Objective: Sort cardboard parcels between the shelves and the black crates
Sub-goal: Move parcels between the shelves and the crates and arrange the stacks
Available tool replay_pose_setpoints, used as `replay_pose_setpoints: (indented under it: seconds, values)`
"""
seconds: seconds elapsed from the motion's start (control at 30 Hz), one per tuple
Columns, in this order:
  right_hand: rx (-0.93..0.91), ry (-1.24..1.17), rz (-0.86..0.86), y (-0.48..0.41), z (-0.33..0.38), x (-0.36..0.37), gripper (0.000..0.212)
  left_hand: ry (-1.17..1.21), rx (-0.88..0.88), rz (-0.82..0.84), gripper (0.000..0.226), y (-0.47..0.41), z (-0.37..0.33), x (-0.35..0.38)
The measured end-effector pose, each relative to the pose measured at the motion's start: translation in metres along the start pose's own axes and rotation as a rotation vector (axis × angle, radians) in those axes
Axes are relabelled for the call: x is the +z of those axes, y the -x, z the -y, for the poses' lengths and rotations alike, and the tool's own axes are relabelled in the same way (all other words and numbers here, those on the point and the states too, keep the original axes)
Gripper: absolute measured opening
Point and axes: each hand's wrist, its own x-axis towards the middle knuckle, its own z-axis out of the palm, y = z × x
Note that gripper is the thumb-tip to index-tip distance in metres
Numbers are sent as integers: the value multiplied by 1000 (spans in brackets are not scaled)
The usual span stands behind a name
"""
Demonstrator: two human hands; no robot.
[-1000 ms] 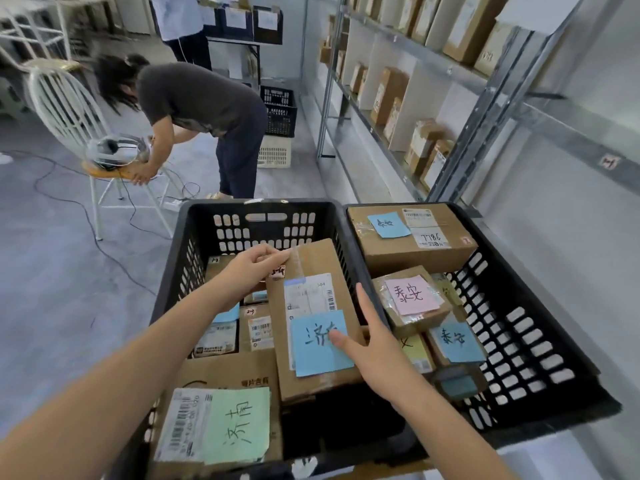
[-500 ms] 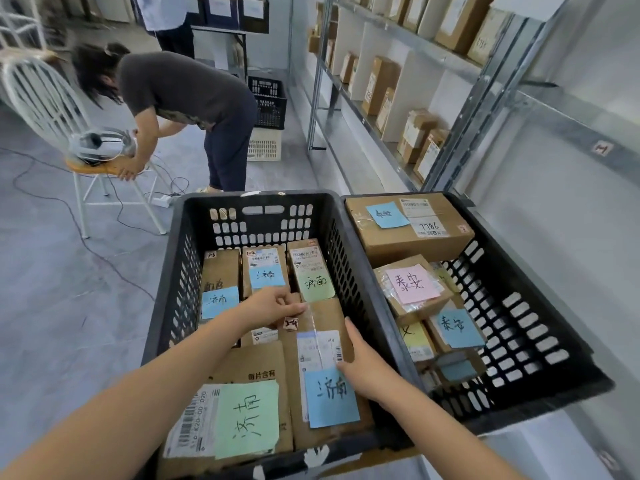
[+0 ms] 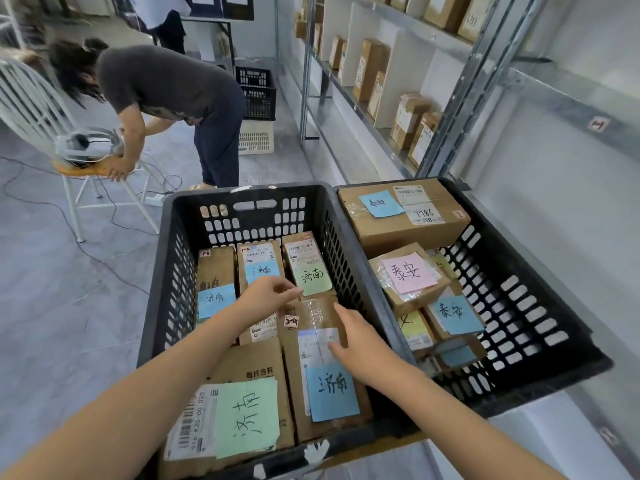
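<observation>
Reaching into the left black slotted plastic crate (image 3: 180, 258), your two hands work above its parcels. Your left hand (image 3: 268, 294) hovers over the middle of this crate with fingers loosely curled and pinched narrow, holding nothing that can be seen. Your right hand (image 3: 363, 344) lies flat and spread wide on the long brown cardboard parcel with the blue handwritten note (image 3: 323, 368), which rests against the crate's right wall at its near end. Just left of that parcel lies the flat brown cardboard parcel with the large green note (image 3: 249, 403), at the crate's near left corner. Along the crate's far wall three small brown parcels stand side by side: one with a blue note (image 3: 214, 282), one with a blue note under a white label (image 3: 260, 263), and one with a green note (image 3: 308, 265).

Touching the left crate's right wall stands the second black slotted crate (image 3: 519, 306). It holds a large brown taped box with a blue note (image 3: 401, 213) at its far end, and a clear-wrapped parcel with a pink note (image 3: 408, 275) nearer you.

Beyond the second crate, the grey metal shelves (image 3: 363, 109) carry upright cardboard parcels. Beyond the left crate, a person in a dark shirt (image 3: 173, 84) bends over a white chair (image 3: 31, 102).
</observation>
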Motion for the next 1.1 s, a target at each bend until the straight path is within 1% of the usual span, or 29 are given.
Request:
replay_pose_setpoints:
  seconds: [0.07,0.17,0.27,0.37,0.47,0.57,0.73,0.9,1.0,1.1]
  values:
    - [-101,39,-79,1,8,-13,61,-27,72,-64,21,1,-23,-2]
    - [-236,94,-213,2,21,-42,55,-121,200,-85,27,5,-63,-3]
    - [-264,161,-323,6,27,-76,56,-209,347,-138,35,9,-97,-3]
    - [-271,240,-430,15,24,-107,51,-324,506,-177,46,11,-127,-3]
    - [-237,261,-514,29,15,-136,55,-403,605,-215,56,10,-160,3]
    - [-194,237,-595,49,5,-167,55,-398,689,-226,60,9,-196,16]
    - [-148,280,-758,96,-10,-218,49,-369,816,-206,61,7,-259,41]
    - [-101,369,-930,155,-28,-269,50,-343,952,-166,62,12,-332,73]
    - [-35,384,-1035,192,-42,-298,50,-312,1062,-112,62,23,-380,94]
    - [52,383,-1122,232,-56,-322,53,-285,1185,-102,58,40,-425,118]
